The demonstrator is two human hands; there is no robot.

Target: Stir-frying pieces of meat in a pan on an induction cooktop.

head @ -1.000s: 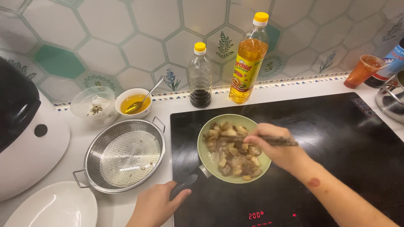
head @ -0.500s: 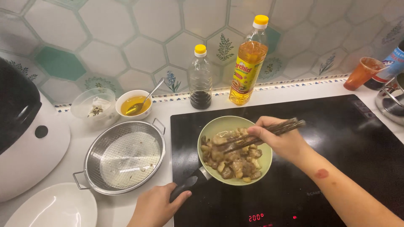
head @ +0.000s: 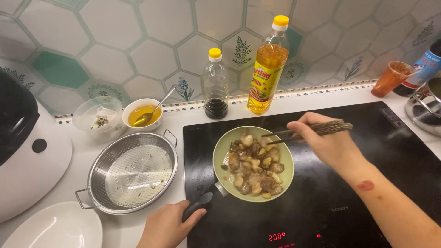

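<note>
Chopsticks [head: 312,131] sit clamped in the fingers [head: 303,128] of our right hand [head: 328,144], and that is the relation that matters in the head view, the only view we have. Their long axis runs nearly level, from the butt ends toward the right edge of the surface down to the tips, which point left and reach in over the far rim of the green pan [head: 253,163]. The browned food pieces [head: 255,167] lie just below and to the left of those tips, filling the middle of the pan; we cannot tell whether the tips touch a piece.

Our left hand [head: 167,225] is at the near edge of the surface, fingers curled shut around the pan's black handle [head: 200,205], which slants from the pan toward the near left. So the right hand is the nearer one to the food, while the left one steadies the pan on the black cooktop [head: 367,183].

Left of the cooktop we see a metal mesh strainer [head: 131,172], a white plate [head: 55,227] at the near left corner, and a small bowl of yellow liquid [head: 142,115] with a spoon. Along the far edge, by the tiled wall, stand a dark sauce bottle [head: 215,85] and an oil bottle [head: 268,69].
</note>
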